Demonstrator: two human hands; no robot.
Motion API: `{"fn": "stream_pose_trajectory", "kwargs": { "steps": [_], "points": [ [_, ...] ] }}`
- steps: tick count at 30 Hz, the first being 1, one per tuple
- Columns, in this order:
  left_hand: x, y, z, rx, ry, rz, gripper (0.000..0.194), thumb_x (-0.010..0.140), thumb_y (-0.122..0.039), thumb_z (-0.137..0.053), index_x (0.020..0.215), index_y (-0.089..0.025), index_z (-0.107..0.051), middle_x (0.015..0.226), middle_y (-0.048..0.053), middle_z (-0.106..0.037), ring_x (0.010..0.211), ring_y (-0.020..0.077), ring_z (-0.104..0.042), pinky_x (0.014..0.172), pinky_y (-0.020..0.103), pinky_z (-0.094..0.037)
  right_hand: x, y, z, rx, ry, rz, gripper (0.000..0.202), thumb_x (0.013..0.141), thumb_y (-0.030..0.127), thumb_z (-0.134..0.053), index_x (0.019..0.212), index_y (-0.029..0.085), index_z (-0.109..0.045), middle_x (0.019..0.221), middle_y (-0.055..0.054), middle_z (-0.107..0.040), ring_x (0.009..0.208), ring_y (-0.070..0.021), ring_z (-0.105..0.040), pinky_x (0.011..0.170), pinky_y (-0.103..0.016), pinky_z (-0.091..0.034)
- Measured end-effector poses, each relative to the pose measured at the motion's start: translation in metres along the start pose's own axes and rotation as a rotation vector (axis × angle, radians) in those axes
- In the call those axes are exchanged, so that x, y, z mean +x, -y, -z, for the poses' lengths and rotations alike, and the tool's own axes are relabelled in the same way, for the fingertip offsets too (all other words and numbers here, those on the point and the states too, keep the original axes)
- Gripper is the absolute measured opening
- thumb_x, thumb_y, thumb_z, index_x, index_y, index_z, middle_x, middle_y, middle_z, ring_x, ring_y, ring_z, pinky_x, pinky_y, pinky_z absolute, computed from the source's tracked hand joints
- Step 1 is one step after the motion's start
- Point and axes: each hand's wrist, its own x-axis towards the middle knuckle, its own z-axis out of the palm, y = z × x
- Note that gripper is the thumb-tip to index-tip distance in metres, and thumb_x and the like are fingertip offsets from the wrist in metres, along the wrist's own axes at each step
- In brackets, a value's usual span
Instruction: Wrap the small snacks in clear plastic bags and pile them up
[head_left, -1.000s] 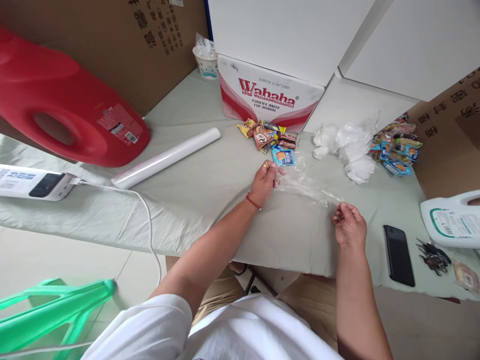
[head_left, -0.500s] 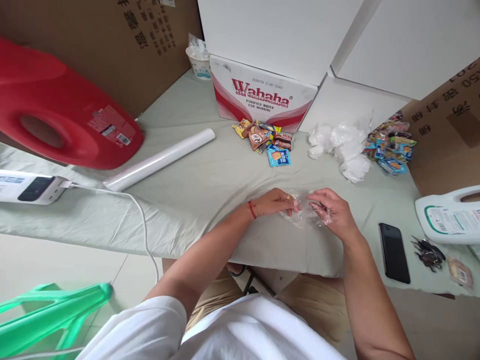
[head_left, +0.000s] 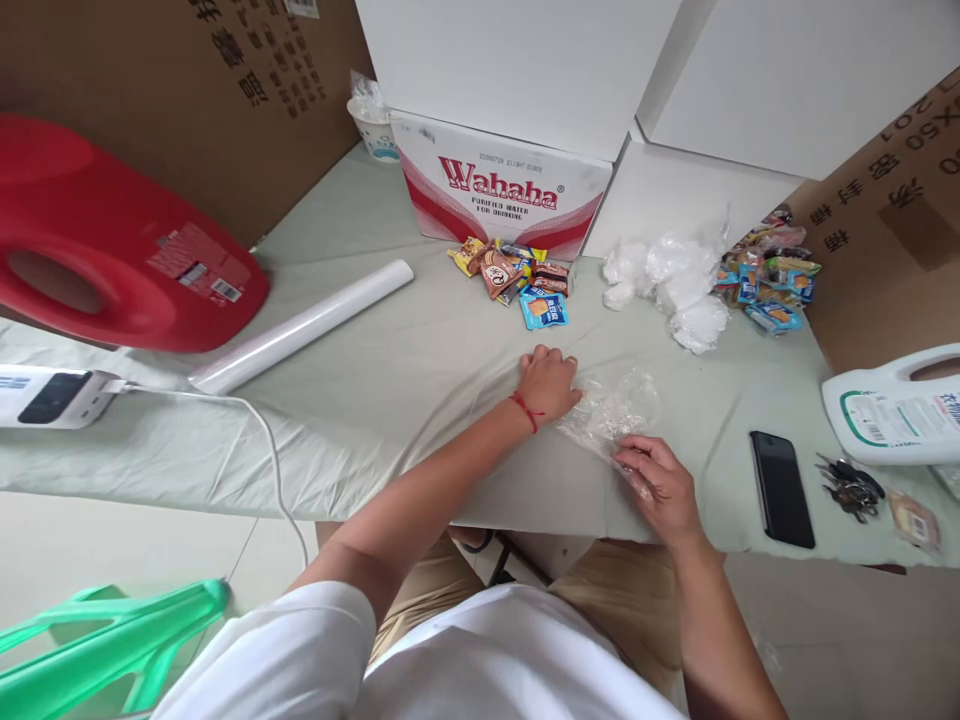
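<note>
A thin, crinkled piece of clear plastic film, perhaps a bag (head_left: 619, 400), lies spread on the cloth between my hands. My right hand (head_left: 664, 485) pinches its near right edge between thumb and fingers. At the film's left side is my left hand (head_left: 549, 384), back upward, with the thumb apart from the bent fingers; the fingertips are partly hidden and nothing shows in it. Just beyond that hand sits a small pile of wrapped snacks (head_left: 501, 273), with a blue snack packet (head_left: 544, 311) at its near edge.
Crumpled white plastic bundles (head_left: 679, 275) and more wrapped snacks (head_left: 772, 275) lie at back right. A white film roll (head_left: 304, 325) and red jug (head_left: 127, 240) are left. Phone (head_left: 781, 490), keys (head_left: 851, 487) and white bottle (head_left: 896, 410) stand right. A Wahaba-style carton (head_left: 502, 190) is behind.
My left hand has let go of the plastic and moved forward toward the snacks. My right hand has come slightly nearer me, still pinching the film, which is now more spread out.
</note>
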Motion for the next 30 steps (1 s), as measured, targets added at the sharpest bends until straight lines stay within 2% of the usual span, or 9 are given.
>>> {"fn": "stream_pose_trajectory", "kwargs": {
  "steps": [3,7,10,14,17,20,23,26,30],
  "points": [
    [0.002,0.006,0.004,-0.198,0.024,0.021,0.017,0.088,-0.024,-0.067,0.075,-0.021,-0.057,0.081,0.006,-0.064,0.087,0.0243,-0.061,0.084,0.038,-0.045,-0.011,-0.005,0.004,-0.062,-0.061,-0.008,0.032,0.095,0.013,-0.056,0.108,0.03,-0.08,0.115,-0.007,-0.073,0.101,-0.0205,-0.071,0.082,-0.035,-0.063],
    [-0.014,0.021,0.02,-0.518,-0.15,0.196,0.02,0.1,-0.032,-0.05,0.083,-0.023,-0.049,0.062,-0.004,-0.055,0.06,0.0157,-0.053,0.066,0.029,-0.038,-0.029,-0.014,0.008,-0.093,-0.117,-0.027,0.035,0.093,0.012,-0.056,0.11,0.031,-0.08,0.113,-0.007,-0.073,0.099,-0.0212,-0.07,0.08,-0.036,-0.062],
    [-0.036,0.03,0.03,-0.47,-0.306,0.311,0.021,0.1,-0.035,-0.05,0.082,-0.024,-0.047,0.062,-0.006,-0.048,0.059,0.0145,-0.047,0.064,0.027,-0.034,-0.041,-0.022,0.009,-0.079,-0.061,-0.06,0.037,0.091,0.012,-0.055,0.11,0.031,-0.08,0.11,-0.006,-0.075,0.098,-0.0222,-0.071,0.078,-0.038,-0.063],
    [-0.061,0.037,0.035,-0.377,-0.325,0.405,0.022,0.099,-0.035,-0.051,0.081,-0.025,-0.045,0.062,-0.005,-0.047,0.059,0.0158,-0.045,0.063,0.028,-0.032,-0.04,-0.027,0.026,0.025,0.077,-0.127,0.036,0.087,0.013,-0.054,0.106,0.029,-0.08,0.119,-0.007,-0.075,0.096,-0.0216,-0.073,0.073,-0.035,-0.061],
    [-0.068,0.036,0.038,-0.429,-0.287,0.456,0.02,0.101,-0.035,-0.051,0.084,-0.026,-0.044,0.059,-0.006,-0.049,0.052,0.0161,-0.047,0.059,0.028,-0.032,-0.019,-0.018,0.05,0.085,-0.087,-0.256,0.029,0.088,0.014,-0.055,0.097,0.028,-0.078,0.121,-0.006,-0.074,0.092,-0.0207,-0.072,0.066,-0.031,-0.055],
    [-0.065,0.032,0.04,-0.542,-0.229,0.497,0.02,0.102,-0.035,-0.052,0.087,-0.026,-0.042,0.058,-0.007,-0.055,0.04,0.0146,-0.048,0.054,0.029,-0.034,0.014,0.006,0.062,0.122,-0.285,-0.232,0.018,0.093,0.017,-0.06,0.092,0.027,-0.075,0.11,-0.005,-0.073,0.101,-0.0235,-0.07,0.078,-0.035,-0.054],
    [-0.058,0.03,0.04,-0.581,-0.197,0.533,0.02,0.103,-0.034,-0.051,0.089,-0.026,-0.04,0.06,-0.006,-0.06,0.036,0.0146,-0.052,0.05,0.029,-0.035,0.043,0.04,0.041,0.122,-0.087,-0.039,0.019,0.098,0.019,-0.059,0.102,0.029,-0.075,0.108,-0.005,-0.073,0.103,-0.0236,-0.068,0.088,-0.04,-0.055],
    [-0.053,0.032,0.037,-0.631,-0.169,0.546,0.021,0.104,-0.037,-0.051,0.091,-0.026,-0.039,0.064,-0.004,-0.065,0.037,0.0155,-0.056,0.045,0.028,-0.034,0.055,0.066,-0.005,0.003,0.139,0.158,0.027,0.102,0.021,-0.058,0.123,0.029,-0.072,0.12,-0.007,-0.073,0.11,-0.0266,-0.064,0.094,-0.045,-0.056],
    [-0.052,0.038,0.035,-0.729,-0.183,0.569,0.025,0.102,-0.042,-0.056,0.092,-0.026,-0.039,0.065,-0.004,-0.067,0.037,0.0147,-0.058,0.042,0.026,-0.034,0.049,0.069,-0.062,-0.277,0.136,0.275,0.039,0.099,0.02,-0.064,0.138,0.023,-0.066,0.124,-0.012,-0.072,0.111,-0.0305,-0.061,0.092,-0.048,-0.053]
  ]
}}
